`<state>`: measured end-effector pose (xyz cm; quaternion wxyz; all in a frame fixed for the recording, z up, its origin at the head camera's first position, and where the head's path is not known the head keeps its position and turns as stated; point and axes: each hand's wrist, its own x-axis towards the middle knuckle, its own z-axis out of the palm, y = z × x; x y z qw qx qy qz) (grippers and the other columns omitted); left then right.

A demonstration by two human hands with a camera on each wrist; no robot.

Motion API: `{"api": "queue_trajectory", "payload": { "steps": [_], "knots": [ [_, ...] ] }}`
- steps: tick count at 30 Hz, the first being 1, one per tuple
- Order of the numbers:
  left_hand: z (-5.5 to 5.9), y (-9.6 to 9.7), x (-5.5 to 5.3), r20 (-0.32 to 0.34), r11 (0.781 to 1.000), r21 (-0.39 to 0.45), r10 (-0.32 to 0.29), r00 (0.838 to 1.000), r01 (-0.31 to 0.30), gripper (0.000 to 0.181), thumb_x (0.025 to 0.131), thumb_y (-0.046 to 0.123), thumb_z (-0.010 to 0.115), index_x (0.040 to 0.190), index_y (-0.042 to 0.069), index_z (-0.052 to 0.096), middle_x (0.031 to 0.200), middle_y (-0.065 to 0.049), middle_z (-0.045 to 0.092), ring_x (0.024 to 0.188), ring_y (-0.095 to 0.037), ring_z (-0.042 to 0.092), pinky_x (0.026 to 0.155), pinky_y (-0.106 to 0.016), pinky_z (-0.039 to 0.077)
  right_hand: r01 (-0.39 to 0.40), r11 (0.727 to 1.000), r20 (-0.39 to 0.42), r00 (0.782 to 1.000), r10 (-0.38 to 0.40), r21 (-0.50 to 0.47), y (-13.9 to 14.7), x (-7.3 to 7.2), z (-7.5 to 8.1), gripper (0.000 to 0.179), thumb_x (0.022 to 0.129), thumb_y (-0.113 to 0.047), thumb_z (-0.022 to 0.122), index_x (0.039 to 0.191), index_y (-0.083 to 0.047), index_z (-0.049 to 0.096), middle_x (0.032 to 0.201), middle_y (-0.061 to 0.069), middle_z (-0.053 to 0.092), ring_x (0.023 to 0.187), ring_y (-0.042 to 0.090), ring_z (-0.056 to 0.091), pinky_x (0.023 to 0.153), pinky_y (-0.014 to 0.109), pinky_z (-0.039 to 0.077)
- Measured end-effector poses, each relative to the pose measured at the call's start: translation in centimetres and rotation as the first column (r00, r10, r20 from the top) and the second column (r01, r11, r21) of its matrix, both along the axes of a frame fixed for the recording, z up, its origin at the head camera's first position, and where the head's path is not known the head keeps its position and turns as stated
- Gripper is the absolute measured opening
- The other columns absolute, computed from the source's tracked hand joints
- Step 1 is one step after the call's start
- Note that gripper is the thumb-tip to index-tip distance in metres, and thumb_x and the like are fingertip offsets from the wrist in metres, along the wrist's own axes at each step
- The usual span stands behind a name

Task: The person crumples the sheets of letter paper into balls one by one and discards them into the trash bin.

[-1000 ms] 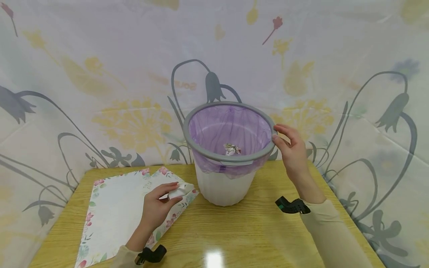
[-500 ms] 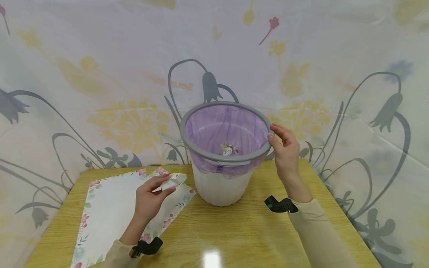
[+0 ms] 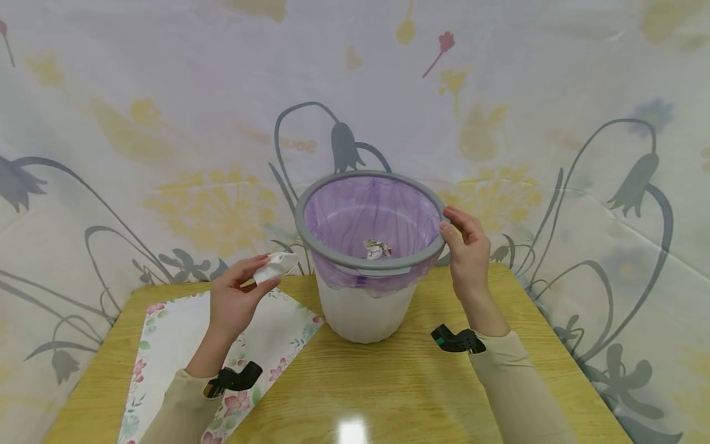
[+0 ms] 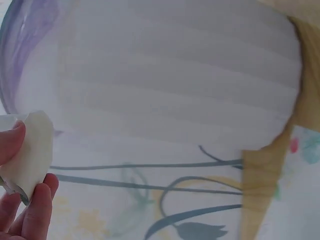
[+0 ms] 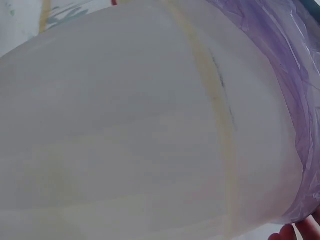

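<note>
A white trash can (image 3: 366, 311) with a grey rim (image 3: 302, 231) stands upright on the table. The purple bag (image 3: 383, 206) lining it is folded over the rim, and a crumpled paper scrap (image 3: 377, 249) lies inside. My left hand (image 3: 233, 302) pinches a piece of crumpled white paper (image 3: 275, 266) between thumb and fingers, left of the can and apart from it. In the left wrist view this paper (image 4: 32, 150) looks folded over. On the can's right side, my right hand (image 3: 468, 259) holds the rim; only some fingertips (image 5: 287, 232) show in the right wrist view.
Flower-bordered white sheets (image 3: 177, 333) lie overlapping on the left of the wooden table (image 3: 360, 382). A printed flower cloth (image 3: 222, 123) hangs close behind the can. Each wrist wears a black camera mount (image 3: 457, 339).
My left hand has risen and moved left with the crumpled paper, away from the sheets on the table. The right hand stays at the rim; the head view has shifted slightly.
</note>
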<state>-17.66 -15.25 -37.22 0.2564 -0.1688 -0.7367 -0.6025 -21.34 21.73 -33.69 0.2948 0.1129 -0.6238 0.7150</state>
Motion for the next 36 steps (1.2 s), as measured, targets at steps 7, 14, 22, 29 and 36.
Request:
{"api": "queue_trajectory", "payload": {
  "steps": [7,14,22,29,36],
  "knots": [
    [0.7,-0.8,-2.2,-0.018,0.998,0.057,-0.007,1.000,0.008,0.038,0.081,-0.012,0.076,0.117,-0.004,0.070,0.119,-0.011,0.069,0.099,-0.005,0.067,0.075,-0.020,0.056,-0.009,1.000,-0.009,1.000,0.009,-0.010,0.0,-0.1,-0.3,0.033,0.095,-0.002,0.060,0.123,0.016,0.059,0.128,0.006,0.055,0.119,0.021,0.049,0.092,0.021,0.045],
    [2.6,-1.1,-3.2,-0.065,0.997,0.067,-0.019,0.998,0.023,0.037,0.082,-0.011,0.075,0.119,-0.005,0.069,0.110,0.008,0.070,0.092,-0.009,0.069,0.073,-0.019,0.056,0.006,1.000,0.007,1.000,-0.005,-0.021,-0.1,0.0,-0.4,0.032,0.096,-0.001,0.060,0.123,0.015,0.060,0.128,0.005,0.056,0.115,0.020,0.049,0.089,0.021,0.046],
    [5.0,-1.0,-4.4,-0.119,0.996,0.083,-0.017,0.993,0.027,0.037,0.082,-0.013,0.074,0.117,-0.003,0.071,0.111,-0.006,0.071,0.090,-0.011,0.069,0.075,-0.019,0.056,0.003,0.999,0.007,1.000,-0.002,-0.045,-0.2,-0.1,-0.3,0.033,0.096,-0.002,0.060,0.124,0.015,0.059,0.128,0.004,0.056,0.112,0.019,0.050,0.089,0.021,0.045],
    [6.9,-0.7,-4.9,-0.088,0.996,0.051,-0.063,0.994,0.068,0.037,0.084,-0.009,0.074,0.120,-0.005,0.068,0.111,-0.001,0.069,0.089,-0.012,0.069,0.076,-0.019,0.056,0.002,0.999,0.006,1.000,-0.001,-0.050,-0.3,-0.2,-0.3,0.034,0.096,-0.003,0.061,0.125,0.014,0.059,0.128,0.004,0.056,0.111,0.018,0.051,0.088,0.021,0.045],
    [8.9,-0.1,-5.7,-0.019,0.983,-0.075,-0.168,0.986,0.167,0.037,0.087,-0.002,0.074,0.123,-0.004,0.066,0.116,0.001,0.066,0.095,-0.011,0.068,0.080,-0.021,0.055,0.011,0.998,0.022,1.000,-0.010,-0.054,-0.3,-0.1,-0.3,0.033,0.096,-0.003,0.061,0.125,0.013,0.060,0.128,0.003,0.057,0.111,0.018,0.052,0.088,0.021,0.046]
  ]
}}
